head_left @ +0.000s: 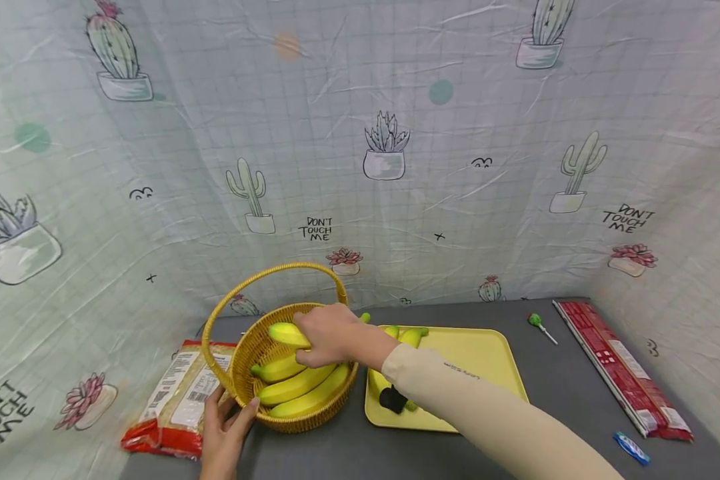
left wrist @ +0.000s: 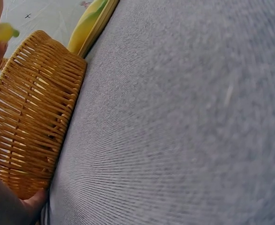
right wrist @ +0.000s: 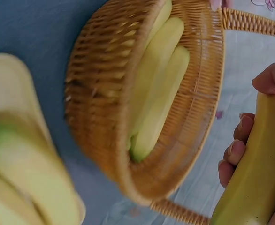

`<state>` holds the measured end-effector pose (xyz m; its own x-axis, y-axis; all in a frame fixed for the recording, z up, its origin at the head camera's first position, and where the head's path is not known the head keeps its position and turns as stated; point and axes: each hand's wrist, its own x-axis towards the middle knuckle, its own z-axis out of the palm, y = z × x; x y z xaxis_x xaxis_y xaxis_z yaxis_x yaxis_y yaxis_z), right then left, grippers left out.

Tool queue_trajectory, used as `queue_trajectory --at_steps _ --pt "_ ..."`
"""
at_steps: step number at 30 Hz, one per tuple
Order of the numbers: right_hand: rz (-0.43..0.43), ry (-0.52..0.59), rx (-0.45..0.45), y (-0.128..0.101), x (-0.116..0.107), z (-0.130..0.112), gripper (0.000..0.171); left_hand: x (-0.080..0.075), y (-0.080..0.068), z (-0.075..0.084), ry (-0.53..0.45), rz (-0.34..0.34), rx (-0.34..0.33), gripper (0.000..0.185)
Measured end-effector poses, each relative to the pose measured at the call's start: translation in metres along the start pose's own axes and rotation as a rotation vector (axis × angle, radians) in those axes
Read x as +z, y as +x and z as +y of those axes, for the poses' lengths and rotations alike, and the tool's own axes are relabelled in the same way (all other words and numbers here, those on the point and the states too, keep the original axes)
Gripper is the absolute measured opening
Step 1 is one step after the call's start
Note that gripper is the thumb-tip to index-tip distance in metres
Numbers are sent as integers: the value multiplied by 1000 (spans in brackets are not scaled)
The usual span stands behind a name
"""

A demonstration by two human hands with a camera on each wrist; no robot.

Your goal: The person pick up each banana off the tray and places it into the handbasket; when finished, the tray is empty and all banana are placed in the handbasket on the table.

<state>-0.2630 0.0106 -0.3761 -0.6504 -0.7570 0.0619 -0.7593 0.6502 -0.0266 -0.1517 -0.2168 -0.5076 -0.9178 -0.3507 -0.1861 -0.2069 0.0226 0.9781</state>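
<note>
While the left hand [head_left: 225, 427] grips the wicker basket [head_left: 247, 347] rim, right hand [head_left: 330, 337] fingers curl around a banana [head_left: 288, 333], just above three bananas [head_left: 303, 387] under them.

Lollipop [head_left: 537, 321] — red box [head_left: 623, 369] — snack bag [head_left: 177, 399]
</note>
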Motion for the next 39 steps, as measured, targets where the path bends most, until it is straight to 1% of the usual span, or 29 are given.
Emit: queue_trajectory --at_steps 4,9,12,17,20,23,28,29,32,35,39 --pt "-21 -37 -20 20 7 -12 29 -1 1 0 -3 -7 1 100" --pt "-78 -66 -20 44 17 -23 36 -2 0 0 0 -14 -9 102" --pt "-100 -65 -7 56 23 -25 39 -2 1 1 1 -11 -6 102" --pt "-133 -39 14 73 37 -24 35 -4 -1 0 -13 -6 3 100" --pt "-159 -28 58 80 45 -21 34 -3 -1 -1 -34 -22 4 99" --pt "-170 -11 90 86 51 -18 37 -1 0 0 -35 -22 -3 100" --pt "-204 -22 118 90 59 -20 43 -3 1 1 -31 -9 -6 101" --pt "-208 -29 125 90 61 -21 46 -3 1 1 -34 -9 -2 100" --pt "-211 -40 132 90 65 -24 47 -3 1 1 -36 -6 10 99" --pt "-225 -43 140 88 66 -25 54 -2 0 -1 -33 -6 15 98" --pt "-251 -10 165 85 67 -24 65 -1 0 -4 -27 -15 17 98"
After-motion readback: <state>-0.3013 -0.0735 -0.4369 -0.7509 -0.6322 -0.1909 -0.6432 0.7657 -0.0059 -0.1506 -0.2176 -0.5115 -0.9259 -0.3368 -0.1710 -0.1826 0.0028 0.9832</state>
